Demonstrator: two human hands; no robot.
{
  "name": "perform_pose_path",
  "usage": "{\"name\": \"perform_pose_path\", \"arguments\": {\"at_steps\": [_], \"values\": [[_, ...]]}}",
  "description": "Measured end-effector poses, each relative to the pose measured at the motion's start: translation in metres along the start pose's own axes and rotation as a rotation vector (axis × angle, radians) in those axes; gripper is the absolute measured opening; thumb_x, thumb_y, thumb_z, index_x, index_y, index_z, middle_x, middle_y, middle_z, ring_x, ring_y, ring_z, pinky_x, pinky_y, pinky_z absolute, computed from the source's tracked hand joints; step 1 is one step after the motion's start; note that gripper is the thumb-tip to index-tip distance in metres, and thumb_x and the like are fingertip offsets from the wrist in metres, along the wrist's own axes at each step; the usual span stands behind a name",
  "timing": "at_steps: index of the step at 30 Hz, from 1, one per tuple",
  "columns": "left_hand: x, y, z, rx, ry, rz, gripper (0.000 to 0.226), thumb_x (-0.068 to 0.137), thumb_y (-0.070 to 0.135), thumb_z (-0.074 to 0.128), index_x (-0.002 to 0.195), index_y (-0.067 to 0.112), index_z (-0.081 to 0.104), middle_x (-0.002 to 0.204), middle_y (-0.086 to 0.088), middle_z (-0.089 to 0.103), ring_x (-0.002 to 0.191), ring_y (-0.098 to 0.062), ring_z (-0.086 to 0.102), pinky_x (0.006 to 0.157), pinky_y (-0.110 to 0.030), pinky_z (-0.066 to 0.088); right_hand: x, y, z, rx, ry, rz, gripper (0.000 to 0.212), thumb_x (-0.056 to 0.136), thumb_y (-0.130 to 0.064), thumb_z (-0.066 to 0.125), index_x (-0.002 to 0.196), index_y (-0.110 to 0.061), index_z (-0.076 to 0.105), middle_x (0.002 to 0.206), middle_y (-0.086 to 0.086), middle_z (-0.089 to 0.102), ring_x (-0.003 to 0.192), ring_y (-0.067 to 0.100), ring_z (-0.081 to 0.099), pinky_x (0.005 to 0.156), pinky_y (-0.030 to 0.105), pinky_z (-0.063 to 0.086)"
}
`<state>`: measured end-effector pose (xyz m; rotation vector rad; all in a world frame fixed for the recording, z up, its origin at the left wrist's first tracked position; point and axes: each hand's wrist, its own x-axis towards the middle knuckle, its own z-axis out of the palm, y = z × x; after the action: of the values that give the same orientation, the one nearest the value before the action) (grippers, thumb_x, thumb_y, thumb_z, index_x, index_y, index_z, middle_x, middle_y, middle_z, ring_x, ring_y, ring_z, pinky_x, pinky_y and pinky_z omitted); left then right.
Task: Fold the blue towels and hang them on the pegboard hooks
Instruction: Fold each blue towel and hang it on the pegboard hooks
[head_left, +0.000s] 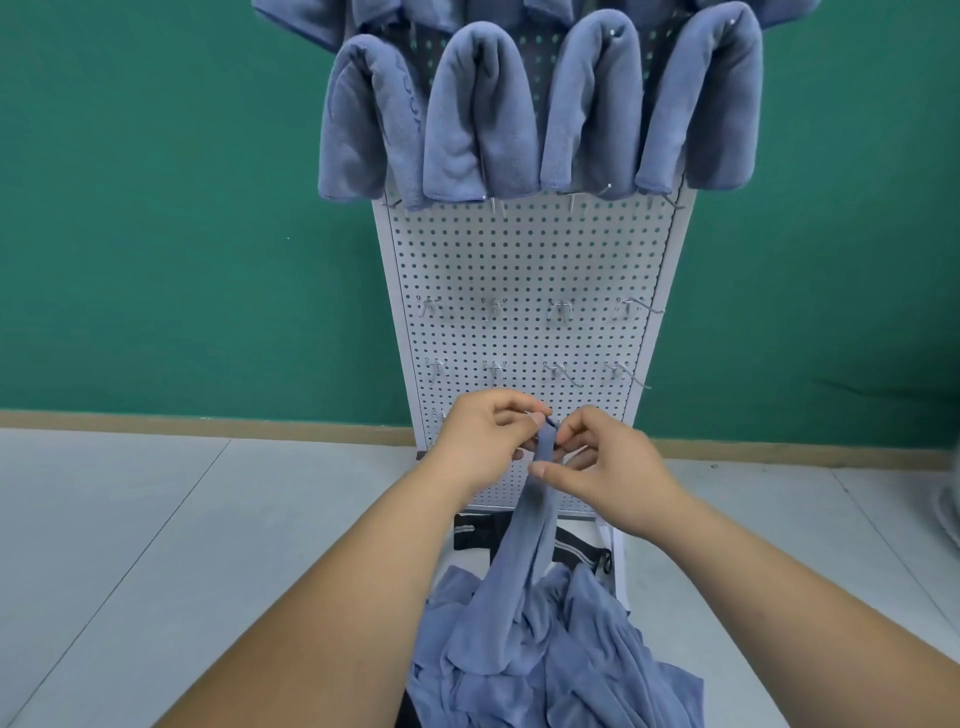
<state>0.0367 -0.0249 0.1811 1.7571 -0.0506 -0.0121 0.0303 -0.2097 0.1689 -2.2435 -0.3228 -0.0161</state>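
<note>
- Pegboard (519, 260) stands at 12 o'clock, with folded towels (478, 119) draped along its upper rows
- Loose towel (524, 540) rises from a heap (550, 660) at 6 o'clock
- Left hand (488, 436) and right hand (608, 462) both pinch its top corner; folding seems barely begun
- Next: spread the edge, fold, then reach the bare hooks (493, 307) at 12 o'clock of the hands

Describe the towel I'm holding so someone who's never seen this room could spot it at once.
Find the white pegboard against the green wall, with folded blue towels hanging along its top. Near its foot, the left hand and right hand pinch one blue towel, rising as a narrow strip from a crumpled heap. Unlike those hanging, it is unfolded and on no hook.
</note>
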Motion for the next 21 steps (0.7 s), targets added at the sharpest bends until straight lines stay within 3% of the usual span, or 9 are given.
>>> {"name": "perform_pose_path", "arguments": {"at_steps": [3,6,9,12,14,17,21], "values": [[0.002,0.001,-0.001,-0.031,-0.033,-0.029,0.018,0.102,0.009,0.066,0.11,0.018,0.079,0.097,0.001,0.082,0.09,-0.01,0.077,0.09,-0.032,0.061,0.004,0.004,0.007,0.011,0.074,0.053,0.046,0.074,-0.045,0.092,0.096,-0.027,0.057,0.089,-0.011,0.072,0.072,0.005,0.069,0.071,0.03,0.058],[0.003,-0.002,-0.002,0.006,-0.071,0.002,0.022,0.1,0.007,0.068,0.115,0.02,0.078,0.1,0.004,0.082,0.094,-0.004,0.075,0.094,-0.026,0.059,0.011,0.009,0.013,0.068,0.102,0.106,0.034,0.082,-0.03,0.087,0.095,-0.027,0.055,0.083,-0.007,0.075,0.076,0.01,0.071,0.072,0.035,0.058],[0.006,-0.008,-0.006,0.158,0.001,0.073,0.023,0.095,0.008,0.076,0.113,0.022,0.078,0.094,0.009,0.081,0.088,-0.002,0.073,0.086,-0.017,0.057,0.018,0.008,0.015,0.105,0.1,0.146,0.016,0.091,-0.018,0.07,0.096,-0.026,0.057,0.075,-0.008,0.073,0.071,0.014,0.065,0.07,0.038,0.054],[0.01,-0.016,-0.012,0.364,0.123,0.135,0.014,0.091,0.015,0.082,0.099,0.026,0.078,0.083,0.009,0.077,0.075,-0.002,0.069,0.076,-0.022,0.058,0.021,0.0,0.009,0.203,0.069,0.141,0.012,0.097,-0.011,0.055,0.103,-0.02,0.059,0.058,-0.013,0.061,0.055,0.002,0.05,0.06,0.029,0.039],[0.011,-0.017,-0.014,0.404,0.15,0.165,0.009,0.092,0.02,0.081,0.093,0.027,0.075,0.086,0.009,0.074,0.075,-0.002,0.066,0.075,-0.021,0.056,0.021,-0.004,0.003,0.267,0.001,0.116,0.008,0.099,-0.014,0.059,0.105,-0.02,0.06,0.057,-0.013,0.058,0.051,0.0,0.046,0.059,0.026,0.036],[0.013,-0.015,-0.019,0.367,0.139,0.181,0.009,0.096,0.028,0.076,0.091,0.027,0.069,0.096,0.01,0.071,0.084,-0.001,0.065,0.077,-0.021,0.05,0.021,-0.006,-0.004,0.251,-0.063,0.049,0.013,0.096,-0.031,0.074,0.104,-0.028,0.063,0.071,-0.004,0.064,0.058,0.007,0.052,0.058,0.023,0.04],[0.012,-0.011,-0.02,0.227,0.121,0.16,0.01,0.1,0.023,0.071,0.093,0.02,0.065,0.084,-0.002,0.07,0.072,-0.008,0.057,0.073,-0.022,0.048,0.023,0.001,-0.01,-0.009,0.098,-0.062,0.006,0.098,-0.028,0.069,0.097,-0.033,0.066,0.072,-0.008,0.064,0.054,0.007,0.049,0.056,0.028,0.044]]}}
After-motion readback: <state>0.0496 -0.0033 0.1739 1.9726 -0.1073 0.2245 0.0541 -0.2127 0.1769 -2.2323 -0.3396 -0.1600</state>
